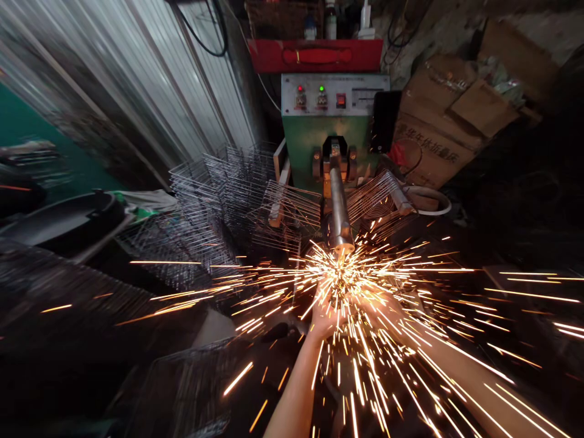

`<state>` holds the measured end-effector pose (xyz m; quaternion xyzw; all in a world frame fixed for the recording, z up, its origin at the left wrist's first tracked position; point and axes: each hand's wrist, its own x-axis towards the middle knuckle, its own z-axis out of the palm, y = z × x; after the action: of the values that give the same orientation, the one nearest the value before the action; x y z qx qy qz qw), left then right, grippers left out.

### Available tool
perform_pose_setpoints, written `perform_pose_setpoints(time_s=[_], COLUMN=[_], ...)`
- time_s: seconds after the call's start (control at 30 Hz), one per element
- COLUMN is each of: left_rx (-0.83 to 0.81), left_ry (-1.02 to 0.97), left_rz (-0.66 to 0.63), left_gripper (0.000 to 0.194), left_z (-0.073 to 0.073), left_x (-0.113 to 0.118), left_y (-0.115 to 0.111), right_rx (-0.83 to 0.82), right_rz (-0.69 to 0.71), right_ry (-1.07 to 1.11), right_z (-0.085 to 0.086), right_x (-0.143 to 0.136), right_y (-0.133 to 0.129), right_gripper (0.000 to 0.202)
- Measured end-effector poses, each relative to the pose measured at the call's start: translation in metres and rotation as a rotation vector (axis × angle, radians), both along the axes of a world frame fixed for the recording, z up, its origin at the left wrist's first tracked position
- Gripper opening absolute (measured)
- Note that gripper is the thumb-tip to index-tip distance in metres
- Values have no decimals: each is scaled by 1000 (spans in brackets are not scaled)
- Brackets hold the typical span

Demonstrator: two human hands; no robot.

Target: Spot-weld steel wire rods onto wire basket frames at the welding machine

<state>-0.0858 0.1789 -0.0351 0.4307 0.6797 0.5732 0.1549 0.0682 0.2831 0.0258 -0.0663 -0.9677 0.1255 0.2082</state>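
Note:
A burst of sparks sprays out from the tip of a spot welder's thick metal arm (340,210). Just below that tip, my left hand (323,316) and my right hand (381,307) are close together. Bright streaks cover the fingers of both hands, so their grip and anything between them are hidden. The welder's green body (301,143) stands straight ahead, with a red and a green light lit on its panel (335,94). Wire grids (292,210) lie left of the arm, and another wire piece (376,198) is on its right.
Stacked wire racks (214,207) crowd the left side, near a dark round basin (64,222). Cardboard boxes (438,134) stand at the back right. A red toolbox (314,56) sits above the welder, and a black phone-like slab (385,121) is at its right edge.

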Motion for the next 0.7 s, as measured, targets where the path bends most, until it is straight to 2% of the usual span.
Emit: perform_pose_setpoints(time_s=[0.13, 0.3, 0.43, 0.5, 0.7], left_rx=[7, 55, 32, 19, 11], left_ry=[-109, -205, -87, -46, -118], left_rz=[-49, -99, -25, -19, -55], left_gripper=[72, 69, 70, 69, 72], left_z=[0, 0, 9, 11, 0], left_x=[0, 1, 4, 4, 1], left_y=[-1, -1, -5, -6, -4], right_rx=[-36, -42, -141, -138, -43], right_rz=[82, 61, 118, 130, 107], right_ry=[-31, -60, 14, 37, -3], right_z=[9, 20, 21, 20, 11], right_x=[-4, -6, 1, 2, 2], right_y=[-2, -5, -1, 1, -1], right_gripper=[42, 39, 38, 38, 43])
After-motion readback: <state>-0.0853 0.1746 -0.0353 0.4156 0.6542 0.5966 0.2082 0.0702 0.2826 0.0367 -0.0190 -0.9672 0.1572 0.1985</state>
